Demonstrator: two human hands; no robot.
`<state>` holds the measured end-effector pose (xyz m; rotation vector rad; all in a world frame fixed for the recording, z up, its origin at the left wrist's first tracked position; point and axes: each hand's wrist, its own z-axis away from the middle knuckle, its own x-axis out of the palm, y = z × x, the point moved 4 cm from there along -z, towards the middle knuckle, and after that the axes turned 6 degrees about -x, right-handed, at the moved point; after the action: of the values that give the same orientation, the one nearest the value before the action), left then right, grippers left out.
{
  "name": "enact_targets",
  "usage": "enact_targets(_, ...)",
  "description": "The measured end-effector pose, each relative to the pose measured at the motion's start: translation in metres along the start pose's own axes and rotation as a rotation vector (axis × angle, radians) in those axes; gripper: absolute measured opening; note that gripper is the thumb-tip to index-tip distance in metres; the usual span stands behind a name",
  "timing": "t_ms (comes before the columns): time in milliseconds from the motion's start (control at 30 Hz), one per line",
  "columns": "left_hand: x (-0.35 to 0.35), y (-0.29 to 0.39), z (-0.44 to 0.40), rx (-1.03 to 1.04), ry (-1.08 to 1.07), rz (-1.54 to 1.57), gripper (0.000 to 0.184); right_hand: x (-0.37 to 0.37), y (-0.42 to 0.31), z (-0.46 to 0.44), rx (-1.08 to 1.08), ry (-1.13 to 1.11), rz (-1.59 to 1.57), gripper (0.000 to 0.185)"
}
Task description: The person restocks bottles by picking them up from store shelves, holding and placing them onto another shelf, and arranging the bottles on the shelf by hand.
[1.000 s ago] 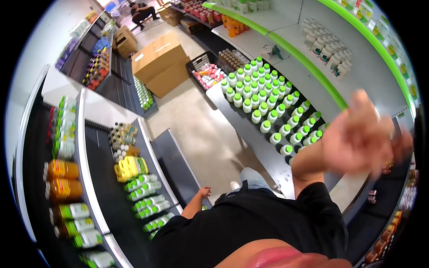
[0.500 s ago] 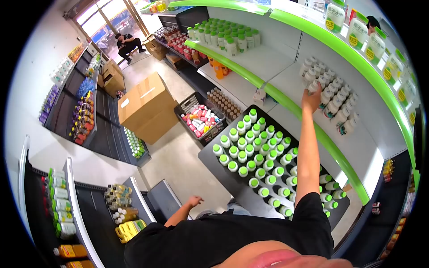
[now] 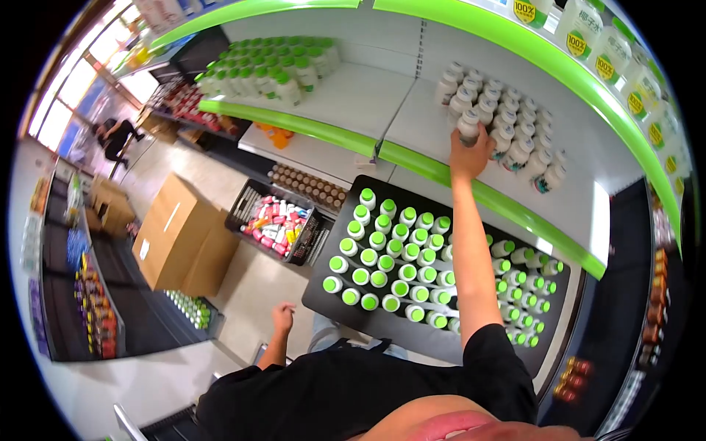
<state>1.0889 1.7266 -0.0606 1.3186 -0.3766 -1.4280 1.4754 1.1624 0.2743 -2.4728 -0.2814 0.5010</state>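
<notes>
My right hand [image 3: 472, 156] reaches over the green shelf edge, with its fingers wrapped round a white-capped bottle [image 3: 468, 123]. That bottle is at the front of a block of similar white-capped bottles [image 3: 523, 131] standing in rows on the shelf. Whether its base touches the shelf is hidden by my fingers. Below my right arm is a black surface [image 3: 329, 285] bearing many white bottles with green caps [image 3: 399, 251]. My left hand [image 3: 282, 316] hangs low over the floor at the left, empty, with its fingers loosely apart.
Green-capped bottles [image 3: 283, 77] fill the shelf's far left part. A green lip [image 3: 412, 163] runs along its front. Larger bottles [image 3: 581, 33] line the shelf above. A black crate [image 3: 301, 253] and cardboard box [image 3: 173, 239] stand on the floor. A person [image 3: 116, 140] sits far back.
The view has swung to the right. My right hand has drawn a white-capped bottle towards the front of the block. My left hand stays low, holding nothing.
</notes>
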Motion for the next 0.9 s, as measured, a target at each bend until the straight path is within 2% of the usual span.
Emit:
enact_targets(67, -0.027, 0.035, -0.052, 0.127, 0.05, 0.038, 0.031, 0.004, -0.004, 0.002, -0.036, 0.017, -0.042, 0.059)
enact_targets(100, -0.028, 0.066, -0.092, 0.225, 0.046, 0.116, 0.029, 0.004, -0.006, 0.005, 0.082, -0.059, -0.032, 0.058)
enact_targets(167, -0.035, 0.105, -0.144, 0.258, 0.056, 0.249, 0.026, 0.007, -0.016, 0.006, 0.008, 0.022, 0.05, 0.059)
enact_targets(233, -0.037, 0.142, -0.176, 0.262, -0.047, 0.408, 0.027, 0.015, -0.014, 0.006, -0.045, 0.032, 0.108, 0.062)
enact_targets(400, -0.014, 0.234, -0.201, 0.387, -0.191, 0.465, 0.028, 0.031, -0.038, 0.018, 0.013, -0.008, 0.132, 0.064)
enact_targets(467, 0.008, 0.275, -0.207, 0.479, -0.371, 0.454, 0.029, 0.041, -0.058, 0.025, 0.064, -0.033, 0.122, 0.063)
enact_targets(500, 0.019, 0.305, -0.206, 0.536, -0.396, 0.466, 0.029, 0.047, -0.066, 0.031, 0.024, -0.024, 0.099, 0.064)
enact_targets(567, 0.034, 0.382, -0.197, 0.732, -0.414, 0.399, 0.025, 0.062, -0.079, 0.043, 0.105, -0.115, 0.093, 0.064)
enact_targets(633, 0.055, 0.449, -0.192, 0.821, -0.443, 0.403, 0.029, 0.077, -0.096, 0.05, 0.154, -0.205, 0.047, 0.064)
enact_targets(667, 0.063, 0.484, -0.19, 0.935, -0.447, 0.368, 0.033, 0.08, -0.108, 0.052, 0.165, -0.253, 0.011, 0.063)
enact_targets(700, 0.07, 0.52, -0.185, 1.019, -0.484, 0.249, 0.047, 0.083, -0.119, 0.054, 0.178, -0.298, -0.023, 0.063)
enact_targets(767, 0.111, 0.583, -0.182, 1.274, -0.162, 0.007, 0.064, 0.087, -0.13, 0.054, 0.185, -0.364, 0.049, 0.061)
enact_targets(867, 0.186, 0.604, -0.2, 1.266, -0.18, -0.079, 0.069, 0.091, -0.15, 0.048, 0.116, -0.406, 0.103, 0.06)
enact_targets(900, 0.197, 0.609, -0.201, 1.083, -0.309, -0.039, 0.066, 0.091, -0.157, 0.046, 0.165, -0.43, 0.138, 0.058)
